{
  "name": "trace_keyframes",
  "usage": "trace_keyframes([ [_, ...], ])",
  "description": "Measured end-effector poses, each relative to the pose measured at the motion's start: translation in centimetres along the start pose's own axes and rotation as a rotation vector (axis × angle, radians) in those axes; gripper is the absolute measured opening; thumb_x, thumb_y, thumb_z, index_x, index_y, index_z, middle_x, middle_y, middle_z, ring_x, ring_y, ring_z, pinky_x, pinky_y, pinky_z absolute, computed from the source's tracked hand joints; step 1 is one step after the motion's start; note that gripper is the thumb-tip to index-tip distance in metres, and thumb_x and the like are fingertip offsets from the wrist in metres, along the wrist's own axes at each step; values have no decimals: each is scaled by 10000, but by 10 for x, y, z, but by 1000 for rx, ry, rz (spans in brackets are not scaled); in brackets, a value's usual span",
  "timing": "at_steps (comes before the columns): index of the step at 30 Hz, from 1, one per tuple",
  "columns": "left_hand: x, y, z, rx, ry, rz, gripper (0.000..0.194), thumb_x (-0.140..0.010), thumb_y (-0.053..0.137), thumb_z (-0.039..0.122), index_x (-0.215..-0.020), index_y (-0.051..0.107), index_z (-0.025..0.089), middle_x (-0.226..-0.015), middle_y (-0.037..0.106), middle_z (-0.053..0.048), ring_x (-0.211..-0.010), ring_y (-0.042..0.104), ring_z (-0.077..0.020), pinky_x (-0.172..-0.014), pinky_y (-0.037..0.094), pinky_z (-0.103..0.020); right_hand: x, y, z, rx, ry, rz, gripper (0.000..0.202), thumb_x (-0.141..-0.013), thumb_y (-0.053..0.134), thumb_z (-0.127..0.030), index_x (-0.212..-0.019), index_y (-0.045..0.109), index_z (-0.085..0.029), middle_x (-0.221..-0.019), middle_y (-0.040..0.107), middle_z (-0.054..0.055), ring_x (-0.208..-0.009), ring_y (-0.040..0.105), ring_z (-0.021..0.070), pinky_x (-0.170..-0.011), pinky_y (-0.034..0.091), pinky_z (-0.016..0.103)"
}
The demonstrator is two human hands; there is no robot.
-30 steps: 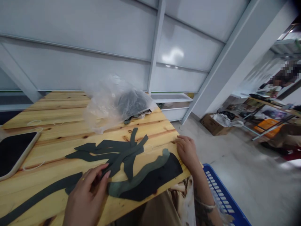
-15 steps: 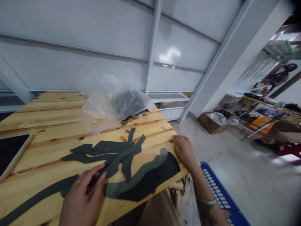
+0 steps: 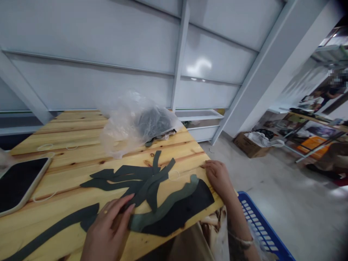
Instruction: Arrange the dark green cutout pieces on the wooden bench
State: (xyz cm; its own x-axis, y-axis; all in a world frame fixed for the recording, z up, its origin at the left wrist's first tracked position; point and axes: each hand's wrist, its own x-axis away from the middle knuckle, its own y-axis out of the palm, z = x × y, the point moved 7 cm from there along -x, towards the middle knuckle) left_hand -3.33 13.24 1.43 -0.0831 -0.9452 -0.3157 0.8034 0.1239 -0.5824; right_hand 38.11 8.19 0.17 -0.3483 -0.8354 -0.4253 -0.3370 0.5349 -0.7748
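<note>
1. Dark cloth pieces (image 3: 136, 181) are spread flat on the wooden table (image 3: 67, 132), near its front edge.
2. The pieces are thin, long and curvy. They look soft and very light, so they would likely bend and flop when lifted. This is a guess from their flat, limp look.
3. They do not look easy to break, but they overlap each other, so one piece could drag another along.
4. A good place to take hold seems to be a free end or an edge that sticks out, pinched between finger and thumb.
5. The left hand (image 3: 108, 228) is laid on the cloth near the front edge. Its fingers (image 3: 123, 204) are stretched out and press on a dark strip. Nothing is gripped.
6. The right hand (image 3: 219, 177) rests at the right edge of the table, just beside a wide black piece (image 3: 185, 210). It is loosely curled. It cannot be told if anything is pinched under it.
7. A clear plastic bag (image 3: 130, 125) with dark things inside lies farther back on the table.
8. A tablet (image 3: 19, 183) lies at the left.
9. A blue basket (image 3: 261, 232) stands on the floor at the right.
</note>
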Motion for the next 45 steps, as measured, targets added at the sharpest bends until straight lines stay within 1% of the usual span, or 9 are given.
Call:
trace_keyframes([
  [5, -1, 1, 3, -1, 55, -9, 452, -817, 552, 728, -896, 799, 358, -989, 792, 26, -927, 745, -219, -851, 597, -339, 0, -1, -2, 2, -10, -23, 354, -941, 448, -278, -1033, 786, -225, -1172, 724, 65, -1165, 600, 246, -1071, 399, 439],
  [14, -3, 6, -3, -26, 117, -54, 439, -861, 543, 666, -1038, 792, 350, -1031, 786, 7, -970, 730, -231, -879, 586, -376, 0, 0, 3, -58, 19, -13, 350, -882, 458, -218, -962, 798, -233, -1135, 742, 55, -1164, 614, 237, -1078, 423, 443],
  [19, -4, 8, -6, -40, 107, -59, 497, -868, 523, 663, -1109, 779, 311, -1094, 776, -30, -1026, 718, -261, -914, 577, -423, 0, 0, 2, -63, 17, -16, 351, -893, 455, -230, -981, 795, -228, -1155, 734, 60, -1133, 631, 232, -1060, 446, 440],
  [26, -2, 4, -4, -1, 81, -47, 443, -887, 507, 654, -1027, 781, 335, -1050, 778, -7, -1011, 710, -250, -920, 568, -415, 1, 1, 1, -82, 17, -24, 353, -901, 449, -244, -986, 791, -226, -1163, 724, 62, -1130, 636, 221, -1058, 472, 420],
  [29, -1, 1, -5, 31, 40, -20, 467, -857, 532, 683, -1035, 769, 321, -1119, 775, -8, -1060, 712, -251, -921, 572, -386, 1, 1, 1, -84, 13, -22, 354, -902, 447, -238, -995, 789, -225, -1164, 721, 65, -1127, 636, 217, -1063, 474, 413],
  [35, 2, -5, -12, 81, -176, 32, 605, -710, 591, 829, -880, 751, 271, -950, 779, -22, -855, 730, -224, -698, 589, -287, 0, -1, -1, -79, 11, -16, 354, -904, 448, -228, -989, 791, -226, -1149, 722, 67, -1106, 641, 212, -1058, 478, 399],
  [37, 3, -5, -11, 91, -192, 21, 607, -697, 597, 831, -880, 760, 276, -977, 784, -22, -896, 736, -233, -730, 601, -290, 0, -1, -2, -79, 13, -13, 351, -910, 450, -236, -990, 791, -217, -1143, 724, 75, -1093, 646, 216, -1046, 484, 400],
  [41, 2, -4, -11, 105, -175, 8, 566, -711, 596, 785, -933, 786, 300, -1083, 789, -18, -1030, 734, -266, -937, 602, -367, 0, -2, -3, -75, 23, -7, 340, -919, 463, -258, -995, 791, -210, -1156, 723, 87, -1099, 648, 229, -1043, 484, 413],
  [45, 1, -3, -12, 114, -203, 8, 560, -686, 613, 760, -944, 794, 297, -1060, 796, -22, -996, 742, -274, -915, 614, -379, 0, -3, -4, -80, 30, -12, 336, -924, 463, -261, -988, 789, -209, -1161, 722, 89, -1100, 649, 226, -1039, 484, 407],
])
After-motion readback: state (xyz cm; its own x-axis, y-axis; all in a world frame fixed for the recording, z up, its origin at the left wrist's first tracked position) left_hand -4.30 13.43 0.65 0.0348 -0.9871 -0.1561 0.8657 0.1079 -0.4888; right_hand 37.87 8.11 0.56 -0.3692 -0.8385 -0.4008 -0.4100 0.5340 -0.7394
